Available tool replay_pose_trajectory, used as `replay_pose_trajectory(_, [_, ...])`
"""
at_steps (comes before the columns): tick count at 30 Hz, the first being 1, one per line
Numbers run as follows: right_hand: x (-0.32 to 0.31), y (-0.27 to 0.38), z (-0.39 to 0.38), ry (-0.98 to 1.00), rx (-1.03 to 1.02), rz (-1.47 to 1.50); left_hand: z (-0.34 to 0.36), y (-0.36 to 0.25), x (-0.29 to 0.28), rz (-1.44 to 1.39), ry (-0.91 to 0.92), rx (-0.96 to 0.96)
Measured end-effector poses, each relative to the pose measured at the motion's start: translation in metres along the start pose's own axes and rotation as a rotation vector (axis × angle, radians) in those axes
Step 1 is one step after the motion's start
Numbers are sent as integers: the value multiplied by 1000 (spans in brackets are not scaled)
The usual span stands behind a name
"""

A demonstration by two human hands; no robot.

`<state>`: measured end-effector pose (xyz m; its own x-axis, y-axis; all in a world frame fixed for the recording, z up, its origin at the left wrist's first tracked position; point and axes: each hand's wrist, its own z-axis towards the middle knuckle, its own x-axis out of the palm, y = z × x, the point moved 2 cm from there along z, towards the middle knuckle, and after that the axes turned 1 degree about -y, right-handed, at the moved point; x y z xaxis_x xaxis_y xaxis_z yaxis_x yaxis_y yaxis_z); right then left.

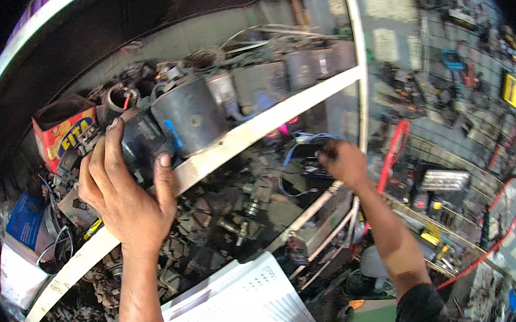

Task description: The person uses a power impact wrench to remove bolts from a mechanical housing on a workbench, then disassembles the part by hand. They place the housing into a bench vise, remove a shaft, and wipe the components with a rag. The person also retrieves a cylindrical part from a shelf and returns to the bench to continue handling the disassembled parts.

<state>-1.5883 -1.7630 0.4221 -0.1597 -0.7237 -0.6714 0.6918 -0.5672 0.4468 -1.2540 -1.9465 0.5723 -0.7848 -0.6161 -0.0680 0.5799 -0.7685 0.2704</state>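
Observation:
My left hand (128,195) is at the shelf's pale front rail (273,120), fingers stretched up and thumb spread apart. It lies against a dark cylindrical part (142,138); whether it bears any of that part's weight does not show. My right hand (348,166) reaches below the shelf at the right, its fingers curled beside a dark boxy object (307,158). A thin blue cable (314,135) loops around that object. What sits in the right fingertips is hidden and slightly blurred.
Larger grey metal cylinders (191,114) and a red-yellow carton (63,133) line the shelf. Small greasy metal parts (239,225) are heaped underneath. White printed sheets (241,308) lie in front. A wire rack with tools (455,204) and a red-rimmed hoop (515,223) stand at right.

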Motion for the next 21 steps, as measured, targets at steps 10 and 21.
replay_pose_trajectory(10, [-20,-27,-543,279,700,137,-10,0,-51,-415,-202,-168])
replay_pose_trajectory(21, [-266,90,-899,-652,1545,-233,-312,-239,-214,-1736,1195,-567])
